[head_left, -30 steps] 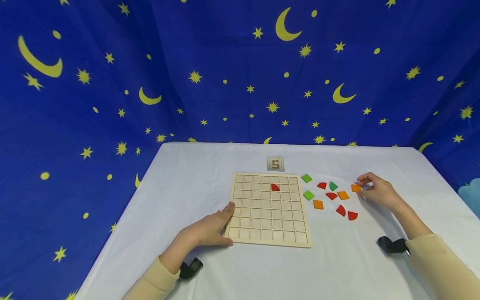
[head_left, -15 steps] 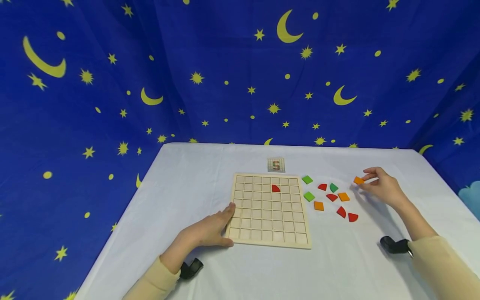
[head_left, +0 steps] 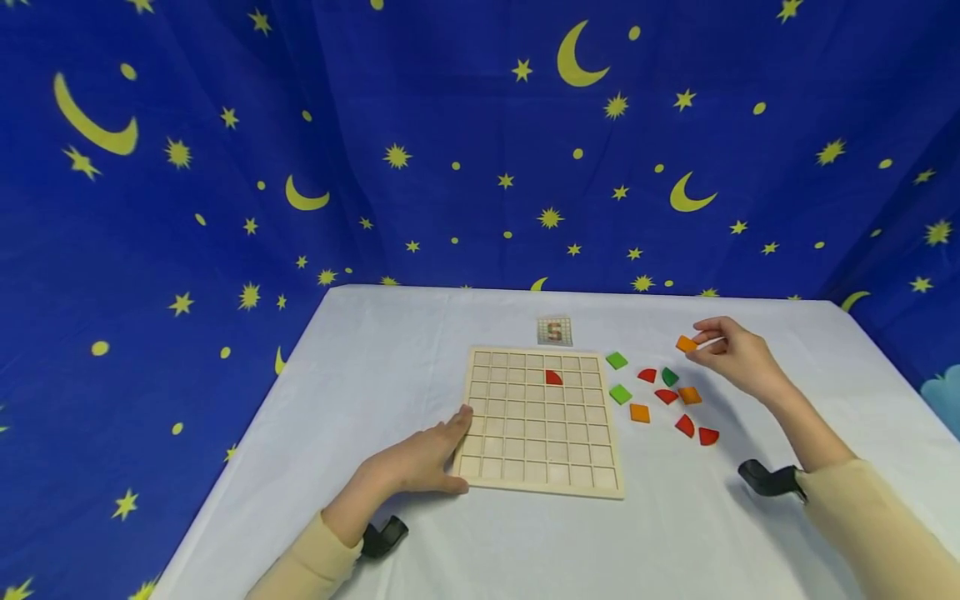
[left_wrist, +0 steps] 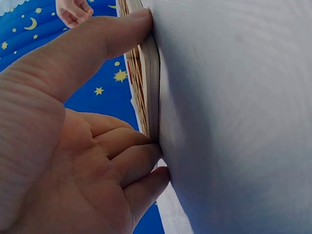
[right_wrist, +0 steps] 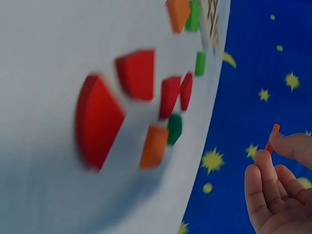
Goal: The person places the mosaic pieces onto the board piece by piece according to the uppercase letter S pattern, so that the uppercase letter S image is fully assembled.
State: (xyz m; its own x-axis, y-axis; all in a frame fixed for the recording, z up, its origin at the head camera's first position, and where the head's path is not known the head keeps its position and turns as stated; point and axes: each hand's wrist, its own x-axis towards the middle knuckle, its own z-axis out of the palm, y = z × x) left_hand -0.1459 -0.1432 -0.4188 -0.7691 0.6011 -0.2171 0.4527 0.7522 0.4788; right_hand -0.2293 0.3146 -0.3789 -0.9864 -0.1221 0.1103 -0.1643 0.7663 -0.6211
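My right hand (head_left: 731, 360) pinches an orange square tile (head_left: 686, 343) between thumb and fingertips, raised over the table behind the loose pieces. In the right wrist view the same orange tile (right_wrist: 273, 138) shows edge-on by the thumb. My left hand (head_left: 420, 457) touches the left side of a square wooden grid board (head_left: 540, 490); its thumb lies at the near left corner. The left wrist view shows the thumb and fingers (left_wrist: 139, 156) against the edge of the board (left_wrist: 152, 92). One red quarter-circle piece (head_left: 553, 377) sits in a cell in the board's upper part.
Right of the board lie two light green tiles (head_left: 620, 394), two orange tiles (head_left: 640, 413), a dark green piece (head_left: 670, 377) and several red quarter-circles (head_left: 685, 426). A small pattern card (head_left: 554, 331) lies behind the board. Blue star-printed cloth (head_left: 480, 125) hangs around the white table.
My right hand has lifted the orange tile from the right side of the pieces and carried it left and toward the back. My left hand stays at the board.
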